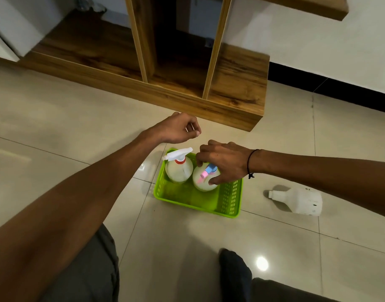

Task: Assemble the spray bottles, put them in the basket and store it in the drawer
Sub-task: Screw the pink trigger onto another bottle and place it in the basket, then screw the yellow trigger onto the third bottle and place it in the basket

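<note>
A lime green basket (228, 199) sits on the tiled floor. Two white spray bottles stand upright in its far end. The left bottle (179, 170) carries a white trigger head with a red collar. On the right bottle (203, 182) sits a blue and pink trigger head, and my right hand (224, 162) rests over this bottle with fingers curled around its top. My left hand (179, 128) hovers above and behind the basket, fingers loosely curled and holding nothing. A third white bottle (298, 200) without a spray head lies on its side on the floor, right of the basket.
A wooden cabinet (235, 90) with open compartments stands just beyond the basket, its lower front edge near my left hand. A white wall with a black skirting runs at the right. My knees and a dark sock show at the bottom.
</note>
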Action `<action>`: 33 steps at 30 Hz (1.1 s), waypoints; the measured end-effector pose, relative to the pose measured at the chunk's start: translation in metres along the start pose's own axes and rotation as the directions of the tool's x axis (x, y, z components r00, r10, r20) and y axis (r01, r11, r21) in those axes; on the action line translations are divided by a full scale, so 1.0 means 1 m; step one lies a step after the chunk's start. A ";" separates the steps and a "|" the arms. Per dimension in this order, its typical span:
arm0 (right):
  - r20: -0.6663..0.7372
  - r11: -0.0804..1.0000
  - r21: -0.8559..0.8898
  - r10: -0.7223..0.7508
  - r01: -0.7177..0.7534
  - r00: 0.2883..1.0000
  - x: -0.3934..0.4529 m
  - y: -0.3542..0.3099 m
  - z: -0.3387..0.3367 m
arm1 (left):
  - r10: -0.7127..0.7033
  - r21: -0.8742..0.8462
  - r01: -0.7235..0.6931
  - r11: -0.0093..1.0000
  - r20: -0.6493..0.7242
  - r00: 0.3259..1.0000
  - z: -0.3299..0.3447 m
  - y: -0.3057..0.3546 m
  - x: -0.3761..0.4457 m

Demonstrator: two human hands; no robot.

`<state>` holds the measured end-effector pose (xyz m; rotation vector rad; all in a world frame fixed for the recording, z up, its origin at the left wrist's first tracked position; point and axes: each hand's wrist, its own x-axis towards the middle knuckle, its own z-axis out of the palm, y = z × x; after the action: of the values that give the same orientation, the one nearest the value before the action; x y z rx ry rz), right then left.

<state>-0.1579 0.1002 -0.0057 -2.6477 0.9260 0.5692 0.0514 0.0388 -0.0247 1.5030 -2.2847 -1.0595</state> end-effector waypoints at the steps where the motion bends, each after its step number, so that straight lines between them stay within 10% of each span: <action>1: 0.021 1.000 -0.001 -0.009 0.009 1.000 0.001 0.000 0.000 | -0.017 -0.007 0.017 1.000 -0.004 1.000 -0.002 0.003 -0.001; 23: -0.001 0.968 0.205 0.146 -0.142 0.989 -0.096 -0.013 -0.224 | -0.549 -0.345 0.493 0.799 -0.085 0.831 -0.138 0.229 -0.139; 33: 0.137 0.856 0.302 0.396 -0.419 0.908 -0.169 0.031 -0.158 | -0.566 -0.499 0.545 0.674 0.125 0.815 -0.050 0.281 -0.079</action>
<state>-0.2559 0.1069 0.2060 -2.1307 1.4393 0.5386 -0.0869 0.1471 0.2137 1.9704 -1.3194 -1.6097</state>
